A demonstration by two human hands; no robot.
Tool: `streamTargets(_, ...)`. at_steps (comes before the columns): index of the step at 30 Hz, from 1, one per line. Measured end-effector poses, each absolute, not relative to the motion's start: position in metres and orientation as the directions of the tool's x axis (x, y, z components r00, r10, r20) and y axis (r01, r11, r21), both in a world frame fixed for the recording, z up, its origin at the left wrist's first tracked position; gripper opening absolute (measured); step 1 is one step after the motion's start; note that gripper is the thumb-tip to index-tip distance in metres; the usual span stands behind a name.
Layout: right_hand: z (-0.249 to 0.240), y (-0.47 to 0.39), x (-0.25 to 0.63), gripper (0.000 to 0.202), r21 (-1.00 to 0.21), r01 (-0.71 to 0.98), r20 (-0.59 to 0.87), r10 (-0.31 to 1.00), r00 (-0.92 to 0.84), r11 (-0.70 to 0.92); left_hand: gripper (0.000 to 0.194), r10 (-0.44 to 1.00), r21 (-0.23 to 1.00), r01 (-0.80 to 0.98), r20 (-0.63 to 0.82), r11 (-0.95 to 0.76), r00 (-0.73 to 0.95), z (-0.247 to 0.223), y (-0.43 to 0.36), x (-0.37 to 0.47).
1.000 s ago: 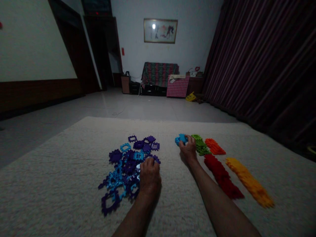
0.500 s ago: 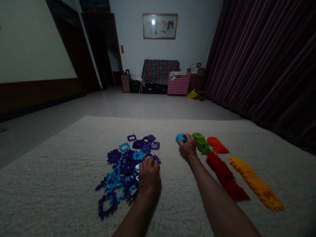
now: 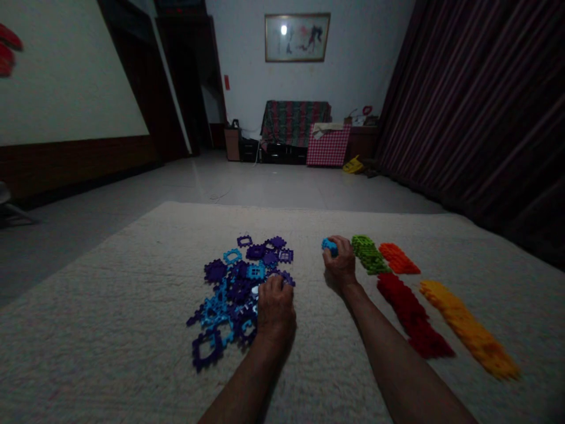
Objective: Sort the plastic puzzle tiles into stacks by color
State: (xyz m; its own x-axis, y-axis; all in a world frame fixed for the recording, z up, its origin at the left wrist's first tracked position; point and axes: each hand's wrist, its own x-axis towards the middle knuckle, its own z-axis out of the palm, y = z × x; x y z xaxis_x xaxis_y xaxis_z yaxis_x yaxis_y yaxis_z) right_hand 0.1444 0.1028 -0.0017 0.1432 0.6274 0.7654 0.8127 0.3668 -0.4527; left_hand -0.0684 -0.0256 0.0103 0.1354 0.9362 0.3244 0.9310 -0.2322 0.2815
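Observation:
My right hand point(image 3: 341, 263) is closed around light-blue toothed building pieces point(image 3: 329, 245) at the carpet, just left of a row of green pieces point(image 3: 369, 254). Curled fingers of my left hand point(image 3: 276, 306) rest on the right edge of a mixed pile of purple toothed pieces point(image 3: 215, 271) and blue pieces point(image 3: 214, 309). What lies under those fingertips is mostly hidden. Several pieces in the pile are open frames, among them a blue window-like piece point(image 3: 255, 271).
Right of my right arm lie overlapping rows of orange pieces point(image 3: 399, 259), red pieces point(image 3: 412, 315) and yellow pieces point(image 3: 468, 330). A cream carpet point(image 3: 145, 265) lies beneath everything. Beyond its far edge are a tiled floor point(image 3: 286, 185) and low furniture; a dark curtain point(image 3: 468, 106) hangs on the right.
The whole view has shifted, so things appear slightly further right. The blue pieces show less beyond my right fingers. My left hand stays at the pile's right edge.

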Motion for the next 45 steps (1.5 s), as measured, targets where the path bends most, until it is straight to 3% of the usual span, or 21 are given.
streamTargets(5,-0.005,0.064,0.119,0.033,-0.421,0.826,0.677,0.736,0.01,0.376,0.024,0.944,0.292,0.932,0.308,-0.215,0.122,0.015,-0.026,-0.069)
streamTargets(8,-0.01,0.034,0.113,0.035,-0.421,0.871,0.577,0.816,0.041,0.254,0.025,0.954,0.266,0.939,0.263,-0.219,0.148,0.021,-0.027,-0.069)
streamTargets(12,-0.014,-0.004,0.109,0.024,-0.368,0.923,0.469,0.879,0.084,0.108,0.024,0.961,0.263,0.935,0.204,-0.239,0.188,0.033,-0.032,-0.068)
streamTargets(18,-0.005,-0.029,0.096,0.021,-0.29,0.952,0.505,0.86,0.068,0.095,0.031,0.965,0.302,0.943,0.255,-0.138,0.06,0.051,-0.016,-0.088)
streamTargets(22,0.0,-0.03,0.092,0.019,-0.268,0.96,0.51,0.857,0.073,0.078,0.034,0.98,0.26,0.966,0.191,0.002,-0.054,0.056,0.01,-0.114)
streamTargets(28,0.004,-0.031,0.09,0.015,-0.239,0.97,0.484,0.872,0.074,0.051,0.034,0.992,0.168,0.986,0.127,0.004,-0.025,0.049,0.033,-0.12)
streamTargets(37,0.007,-0.033,0.087,0.014,-0.241,0.97,0.478,0.874,0.083,0.04,0.06,0.979,0.18,0.978,0.153,0.109,-0.137,0.041,0.052,-0.099)
streamTargets(45,0.01,-0.034,0.087,0.014,-0.258,0.966,0.462,0.882,0.092,0.034,0.053,0.978,0.192,0.967,0.086,0.17,-0.189,0.054,0.057,-0.09)
